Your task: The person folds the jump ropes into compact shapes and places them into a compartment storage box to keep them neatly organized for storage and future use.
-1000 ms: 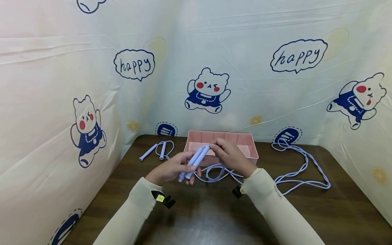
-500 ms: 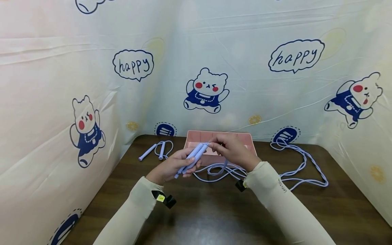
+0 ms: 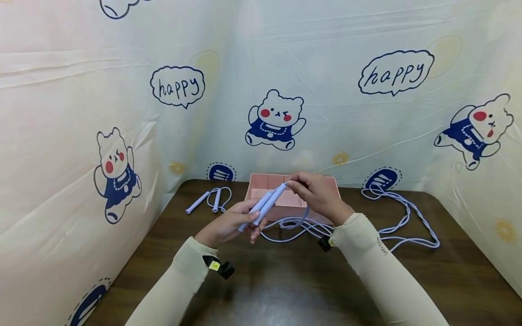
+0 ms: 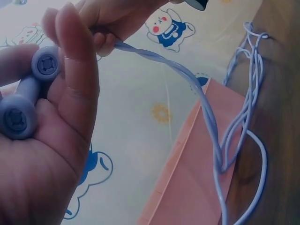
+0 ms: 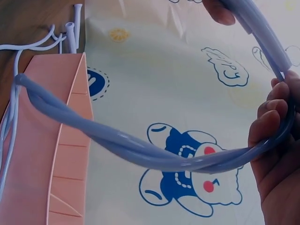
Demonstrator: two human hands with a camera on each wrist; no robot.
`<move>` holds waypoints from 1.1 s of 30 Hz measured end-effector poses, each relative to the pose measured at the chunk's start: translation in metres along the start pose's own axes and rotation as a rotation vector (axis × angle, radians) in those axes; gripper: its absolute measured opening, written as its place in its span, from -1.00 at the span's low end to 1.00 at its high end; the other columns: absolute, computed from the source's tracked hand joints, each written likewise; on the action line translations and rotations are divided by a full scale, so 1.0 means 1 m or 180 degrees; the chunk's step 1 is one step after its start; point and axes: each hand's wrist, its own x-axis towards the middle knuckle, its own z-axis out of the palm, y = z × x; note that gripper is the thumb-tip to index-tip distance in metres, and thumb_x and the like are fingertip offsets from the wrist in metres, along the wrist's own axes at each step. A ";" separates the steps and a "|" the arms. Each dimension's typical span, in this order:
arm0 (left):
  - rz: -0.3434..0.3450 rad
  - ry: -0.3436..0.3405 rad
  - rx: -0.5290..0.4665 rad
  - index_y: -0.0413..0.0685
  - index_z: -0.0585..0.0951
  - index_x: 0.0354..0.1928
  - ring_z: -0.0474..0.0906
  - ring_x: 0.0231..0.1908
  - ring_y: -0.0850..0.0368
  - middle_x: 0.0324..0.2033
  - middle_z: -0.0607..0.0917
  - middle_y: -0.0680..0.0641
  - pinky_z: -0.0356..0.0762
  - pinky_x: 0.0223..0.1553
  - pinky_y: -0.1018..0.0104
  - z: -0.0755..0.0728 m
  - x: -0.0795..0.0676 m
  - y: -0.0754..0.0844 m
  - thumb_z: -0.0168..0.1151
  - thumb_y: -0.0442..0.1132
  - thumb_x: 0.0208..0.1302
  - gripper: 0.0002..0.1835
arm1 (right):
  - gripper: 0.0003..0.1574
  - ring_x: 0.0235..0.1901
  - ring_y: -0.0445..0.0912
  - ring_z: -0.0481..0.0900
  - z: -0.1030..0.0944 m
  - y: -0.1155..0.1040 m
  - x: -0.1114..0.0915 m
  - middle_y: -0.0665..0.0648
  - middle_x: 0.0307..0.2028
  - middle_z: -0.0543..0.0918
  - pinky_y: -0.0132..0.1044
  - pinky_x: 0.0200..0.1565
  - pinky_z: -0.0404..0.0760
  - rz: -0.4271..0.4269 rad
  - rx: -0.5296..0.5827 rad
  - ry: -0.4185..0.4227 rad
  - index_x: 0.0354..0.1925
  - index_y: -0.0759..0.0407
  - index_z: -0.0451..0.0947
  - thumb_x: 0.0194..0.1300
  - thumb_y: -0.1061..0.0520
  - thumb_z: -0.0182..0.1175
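Observation:
My left hand (image 3: 228, 223) holds two light-blue jump rope handles (image 3: 270, 203) side by side, slanting up to the right; one sits a little farther forward. In the left wrist view their round end caps (image 4: 17, 117) lie in the palm. At the handles' upper ends my right hand (image 3: 320, 195) pinches the rope. From its fingers the doubled, twisted rope (image 5: 154, 158) hangs down, as the right wrist view shows. Loose loops of rope (image 3: 281, 240) lie on the table below, before the pink box.
The open pink box (image 3: 293, 213) stands behind my hands at the table's back. Another light-blue jump rope, with its handle (image 3: 198, 202) visible, lies at the back left. More blue rope (image 3: 434, 244) stretches along the right side of the brown table (image 3: 285, 290). A patterned curtain (image 3: 228, 117) surrounds the table.
My right hand has moved slightly up and right. One handle has slid forward past the other in my left hand, and the hanging rope has shifted rightward.

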 end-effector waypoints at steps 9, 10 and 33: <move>-0.0162 0.0273 0.0170 -0.35 0.18 0.23 0.47 -0.45 0.11 -0.36 0.47 -0.15 0.60 -0.40 0.27 0.003 0.002 -0.002 -0.11 -0.44 0.46 -0.64 | -0.83 -0.51 -0.11 0.45 0.001 0.006 -0.002 0.00 -0.50 0.51 -0.23 -0.47 0.52 -0.0047 0.0022 -0.0008 -0.17 -0.01 0.63 0.41 -0.02 0.16; -0.0210 0.0365 0.0261 -0.34 0.19 0.22 0.44 -0.48 0.12 -0.38 0.45 -0.14 0.59 -0.43 0.29 0.004 0.003 -0.002 -0.09 -0.39 0.48 -0.65 | -0.82 -0.52 -0.11 0.45 0.001 0.006 -0.002 -0.01 -0.51 0.50 -0.23 -0.47 0.52 -0.0055 0.0019 -0.0009 -0.17 -0.02 0.63 0.41 -0.04 0.16; -0.0559 0.0125 0.1010 -0.28 0.34 0.13 0.58 -0.62 -0.02 -0.25 0.58 -0.38 0.57 -0.60 0.19 0.001 -0.002 0.005 0.03 -0.38 0.44 -0.71 | -0.75 -0.20 0.20 0.58 -0.002 0.018 -0.001 0.35 -0.27 0.59 0.01 -0.05 0.57 0.0783 0.1930 -0.1565 -0.13 0.33 0.42 0.53 0.13 -0.04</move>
